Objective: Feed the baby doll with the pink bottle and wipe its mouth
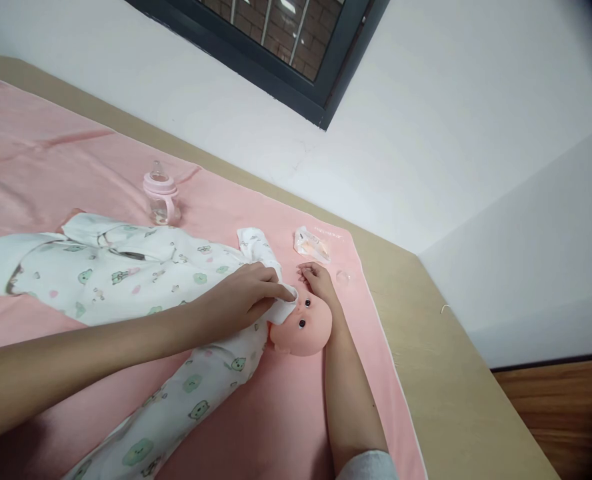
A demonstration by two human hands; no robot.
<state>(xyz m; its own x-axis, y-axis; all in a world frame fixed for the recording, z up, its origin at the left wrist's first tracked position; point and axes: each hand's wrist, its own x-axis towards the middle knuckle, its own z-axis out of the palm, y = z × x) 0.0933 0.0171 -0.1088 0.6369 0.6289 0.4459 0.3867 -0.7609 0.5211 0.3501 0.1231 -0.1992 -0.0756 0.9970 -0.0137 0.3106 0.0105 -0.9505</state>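
Note:
A baby doll (303,340) in a white printed bodysuit (191,270) lies on its back on a pink blanket (276,427), head toward the right. My left hand (256,290) reaches across the doll's chest. Its fingers are closed on a small white cloth (282,312), pressed against the doll's mouth and chin. My right hand (317,277) lies at the far side of the doll's head, the forearm passing round its crown. The fingers there are loosely bent and apart, with nothing seen in them.
A pink-lidded baby bottle with handles (162,199) stands beyond the doll's body. Near the blanket's far corner lie a clear plastic packet (312,245) and a small transparent piece (343,276). The wooden tabletop (426,347) meets a white wall (401,153) below a dark-framed window (321,100).

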